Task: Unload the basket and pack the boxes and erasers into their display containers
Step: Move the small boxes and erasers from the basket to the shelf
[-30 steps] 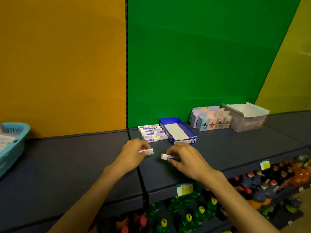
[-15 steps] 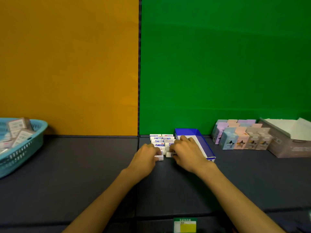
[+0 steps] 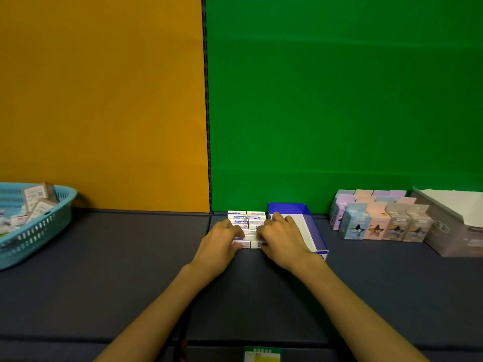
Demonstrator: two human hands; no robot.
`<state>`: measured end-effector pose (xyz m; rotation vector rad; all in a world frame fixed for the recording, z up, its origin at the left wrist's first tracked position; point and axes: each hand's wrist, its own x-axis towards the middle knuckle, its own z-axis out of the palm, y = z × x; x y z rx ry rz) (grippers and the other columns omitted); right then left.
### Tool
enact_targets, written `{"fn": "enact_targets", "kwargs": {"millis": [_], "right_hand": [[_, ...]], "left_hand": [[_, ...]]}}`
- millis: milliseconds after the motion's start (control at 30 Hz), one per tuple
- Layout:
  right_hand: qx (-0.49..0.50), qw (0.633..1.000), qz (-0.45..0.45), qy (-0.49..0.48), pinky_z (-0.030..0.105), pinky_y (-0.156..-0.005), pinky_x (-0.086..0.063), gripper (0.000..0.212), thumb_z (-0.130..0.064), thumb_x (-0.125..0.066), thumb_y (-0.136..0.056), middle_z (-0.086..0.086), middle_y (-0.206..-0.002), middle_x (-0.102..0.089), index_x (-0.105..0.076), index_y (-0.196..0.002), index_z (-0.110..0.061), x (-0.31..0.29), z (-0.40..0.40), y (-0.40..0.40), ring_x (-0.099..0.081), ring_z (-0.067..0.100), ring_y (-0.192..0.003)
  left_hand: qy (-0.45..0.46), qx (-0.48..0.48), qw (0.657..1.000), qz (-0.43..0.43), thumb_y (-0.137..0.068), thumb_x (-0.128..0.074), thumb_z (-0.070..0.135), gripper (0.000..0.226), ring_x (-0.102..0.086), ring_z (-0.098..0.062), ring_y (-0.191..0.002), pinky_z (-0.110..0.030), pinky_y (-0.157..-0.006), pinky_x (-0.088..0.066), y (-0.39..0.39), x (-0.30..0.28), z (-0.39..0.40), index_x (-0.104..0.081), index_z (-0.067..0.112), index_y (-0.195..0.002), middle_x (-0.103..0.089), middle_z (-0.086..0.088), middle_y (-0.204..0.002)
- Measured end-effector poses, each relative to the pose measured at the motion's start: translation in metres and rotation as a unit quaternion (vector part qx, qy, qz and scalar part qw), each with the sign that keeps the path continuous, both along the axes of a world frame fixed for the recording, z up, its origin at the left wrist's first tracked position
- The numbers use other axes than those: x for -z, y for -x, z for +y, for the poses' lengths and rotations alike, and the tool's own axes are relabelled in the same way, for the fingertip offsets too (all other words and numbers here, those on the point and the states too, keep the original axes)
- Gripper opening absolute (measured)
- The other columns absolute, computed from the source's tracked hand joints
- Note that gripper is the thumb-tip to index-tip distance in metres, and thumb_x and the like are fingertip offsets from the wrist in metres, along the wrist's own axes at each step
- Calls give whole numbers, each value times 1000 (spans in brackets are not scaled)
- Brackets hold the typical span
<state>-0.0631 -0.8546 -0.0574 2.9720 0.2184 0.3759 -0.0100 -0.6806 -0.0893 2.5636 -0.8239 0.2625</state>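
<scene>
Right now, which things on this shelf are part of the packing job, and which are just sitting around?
Part of the job:
- erasers in rows, both hands on the front ones: left hand, right hand
- blue display box
- teal basket, boxes left inside
- pastel boxes
- grey display carton

Just lying about:
- green shelf label
- orange wall panel
- green wall panel
</scene>
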Motion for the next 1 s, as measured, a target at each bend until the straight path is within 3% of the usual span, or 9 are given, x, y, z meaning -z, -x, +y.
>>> {"fn": "enact_targets", "kwargs": {"millis": [233,467,600,800,1000], "right_hand": [[-67,986,-28,-149,35,-90,-43,26,-36,-56,-96,0,-119,-66,-67,-117,-25,-14,10,11,-53,21,-111],[-163,962,-42,-215,35,-79,-48,23,-35,-56,-96,-2,-110,-65,-67,-114,-25,-29,66,11,-59,20,-102],[-198,953,-36,-227,36,-81,-50,25,-37,-56,-97,-4,-112,-64,-66,-116,-26,-29,114,9,-60,18,-104],[-243,946,-31,-212,30,-77,-41,26,-39,-55,-98,-7,-115,-62,-63,-120,-29,-32,193,11,-58,15,-107],[-252,942,-27,-222,31,-81,-46,25,-40,-57,-98,-8,-112,-61,-64,-119,-30,-40,282,12,-58,13,-106]], "left_hand": [[-20,-42,998,-53,-97,-55,45,40,-48,-19,-119,-36,-92,-47,26,-21,13,-56,28,-134,-55,3,-128],[-75,-143,985,-66,-98,-50,49,45,-47,-22,-126,-40,-97,-46,60,-46,81,-52,30,-138,-52,3,-140],[-83,-188,977,-55,-98,-50,49,45,-45,-20,-129,-40,-99,-44,81,-53,135,-51,32,-140,-49,6,-143],[-74,-255,963,-53,-98,-49,51,45,-45,-18,-129,-40,-100,-45,99,-61,225,-51,34,-139,-50,8,-142],[-75,-291,952,-51,-97,-50,54,48,-45,-18,-131,-41,-99,-47,115,-68,325,-51,34,-140,-51,7,-143]]}}
